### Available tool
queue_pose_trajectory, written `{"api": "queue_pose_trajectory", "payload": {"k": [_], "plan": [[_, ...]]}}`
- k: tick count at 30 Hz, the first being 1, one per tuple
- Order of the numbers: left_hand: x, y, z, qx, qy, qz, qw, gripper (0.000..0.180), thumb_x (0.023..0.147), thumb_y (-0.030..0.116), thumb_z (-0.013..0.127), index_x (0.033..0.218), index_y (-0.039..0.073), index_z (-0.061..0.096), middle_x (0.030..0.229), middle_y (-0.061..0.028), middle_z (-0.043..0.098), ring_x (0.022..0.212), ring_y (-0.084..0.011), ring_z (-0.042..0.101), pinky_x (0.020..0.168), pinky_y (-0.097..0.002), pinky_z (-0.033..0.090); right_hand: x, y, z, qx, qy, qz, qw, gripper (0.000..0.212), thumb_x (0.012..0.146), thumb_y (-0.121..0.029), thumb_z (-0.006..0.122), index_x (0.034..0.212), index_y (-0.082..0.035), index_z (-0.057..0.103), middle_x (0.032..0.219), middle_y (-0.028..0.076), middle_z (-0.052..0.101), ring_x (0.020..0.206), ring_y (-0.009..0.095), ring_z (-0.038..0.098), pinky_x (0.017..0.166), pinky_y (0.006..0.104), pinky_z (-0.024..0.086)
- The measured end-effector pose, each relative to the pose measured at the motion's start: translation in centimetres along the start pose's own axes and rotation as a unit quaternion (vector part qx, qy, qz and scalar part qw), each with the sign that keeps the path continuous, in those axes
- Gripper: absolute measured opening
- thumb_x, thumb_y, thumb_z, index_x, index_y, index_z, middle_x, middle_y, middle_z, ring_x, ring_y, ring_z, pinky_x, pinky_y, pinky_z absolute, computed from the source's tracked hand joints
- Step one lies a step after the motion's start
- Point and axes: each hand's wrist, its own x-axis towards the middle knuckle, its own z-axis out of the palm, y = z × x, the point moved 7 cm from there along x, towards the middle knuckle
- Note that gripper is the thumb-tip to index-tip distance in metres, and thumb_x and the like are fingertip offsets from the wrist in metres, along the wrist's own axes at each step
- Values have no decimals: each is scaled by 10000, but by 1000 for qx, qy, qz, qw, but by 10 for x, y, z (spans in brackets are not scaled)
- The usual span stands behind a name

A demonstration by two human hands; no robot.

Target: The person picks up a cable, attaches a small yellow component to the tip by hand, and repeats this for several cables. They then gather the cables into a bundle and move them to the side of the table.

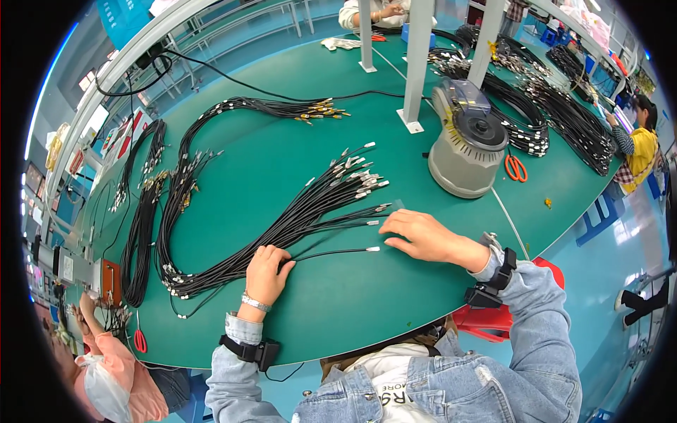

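My left hand (266, 273) is closed at the near side of a fanned bundle of black cables (282, 227). One single black cable (331, 252) runs out from its thumb and fingers to the right and ends in a white tip. My right hand (424, 237) hovers by the cable ends, its thumb apart from the curved fingers, with no cable seen in its grip. Beside its fingers is a small clear strip (400, 204), perhaps tape; whether it touches the hand is hard to tell. White sleeves or labels cover the bundle's far ends.
A grey tape dispenser (465, 144) stands beyond my right hand, near orange-handled scissors (516, 168) and metal posts (416, 70). More cable coils (564, 116) lie at the far right, and other bundles (144, 240) at the left. Red-handled scissors (140, 341) lie at the near left edge, beside a co-worker (116, 374).
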Motion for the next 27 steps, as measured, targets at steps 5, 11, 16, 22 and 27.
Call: {"api": "queue_pose_trajectory", "payload": {"k": [5, 11, 16, 22, 27], "plan": [[0, 10, 1, 3, -6, -9, 1000, 247, 687, 107, 710, 895, 59, 586, 903, -78, 543, 864, -272, 518, 712, -349, 451, 25, -6, 27, 7, -22, -24, 999, 207, 795, -136, 622, 968, -34, 570, 947, 102, 545, 932, 277, 528, 765, 375, 444], [30, 57, 6, -53, 20, 75, 996, 342, 684, 93, 709, 995, 68, 567, 982, -106, 533, 913, -288, 510, 777, -363, 442, 18, 8, 28, -1, 5, 7, 1000, 204, 768, -141, 642, 926, -38, 565, 903, 91, 510, 895, 261, 517, 740, 376, 427], [59, 94, 41, -121, -55, 105, 986, 365, 680, 78, 704, 1017, 76, 565, 1009, -109, 528, 939, -296, 502, 805, -371, 436, 19, 18, 28, -60, 44, 21, 997, 151, 748, -122, 640, 854, -55, 556, 863, 78, 501, 888, 254, 504, 737, 358, 403], [77, 114, 68, -207, -63, 59, 975, 233, 744, 73, 663, 960, 41, 585, 860, -116, 588, 770, -252, 573, 677, -330, 470, 12, 14, 15, -30, 37, 22, 999, 125, 772, -129, 627, 857, -75, 553, 846, 74, 501, 885, 239, 495, 756, 329, 368], [64, 104, 84, -340, -108, -20, 934, 94, 808, 61, 607, 873, -6, 597, 661, -87, 595, 574, -156, 571, 535, -264, 457, -6, 8, -21, 47, 98, 21, 994, 109, 794, -126, 618, 866, -59, 570, 851, 81, 528, 836, 227, 522, 742, 315, 397]]}}
